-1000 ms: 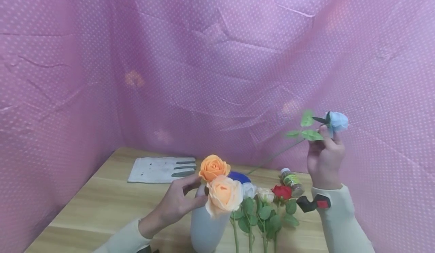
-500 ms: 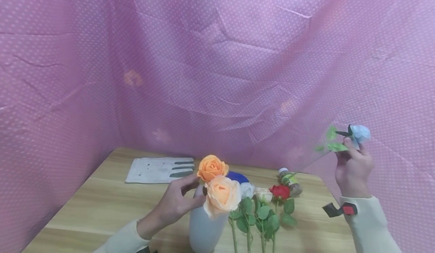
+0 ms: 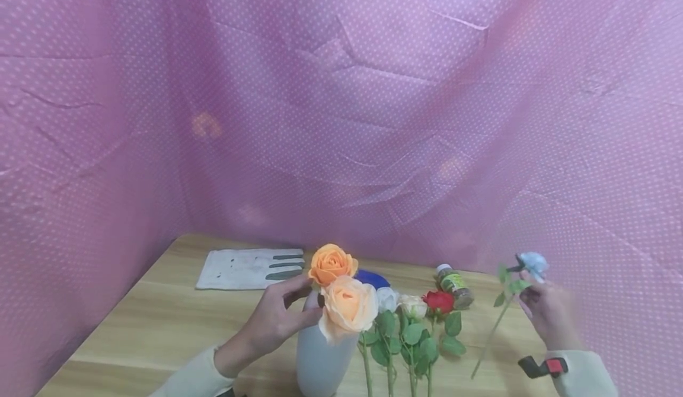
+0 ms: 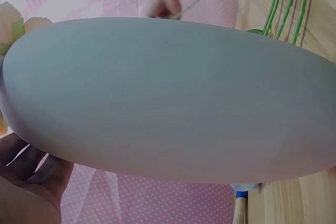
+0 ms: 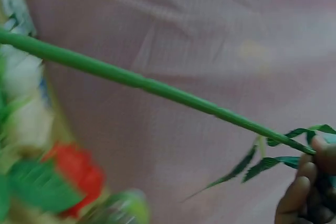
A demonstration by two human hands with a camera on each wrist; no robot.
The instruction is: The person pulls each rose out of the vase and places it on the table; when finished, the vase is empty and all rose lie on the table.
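Note:
My left hand [image 3: 272, 314] grips a pale grey vase [image 3: 322, 361] around its neck, thumb and fingers on either side. An orange rose [image 3: 332, 263] and a peach rose [image 3: 349, 305] stand at the vase's top; its mouth is hidden beneath them. In the left wrist view the vase [image 4: 168, 98] fills most of the picture. Over the right part of the table, my right hand [image 3: 552, 314], slightly blurred, pinches a light blue rose [image 3: 533, 265] just under its bloom. The rose's green stem [image 5: 152, 85] slants across the right wrist view.
Right of the vase lie a white rose [image 3: 386, 299], a cream rose [image 3: 413, 306] and a red rose [image 3: 439, 302]. A small labelled bottle [image 3: 453, 284] lies behind them. At the back are a white glove [image 3: 235, 269] and a blue object [image 3: 373, 277]. A pink curtain [image 3: 320, 118] surrounds the table.
My right hand moved outward to the right with the blue rose, then down and slightly back left. The stem now points down toward the table. My left hand stays on the vase.

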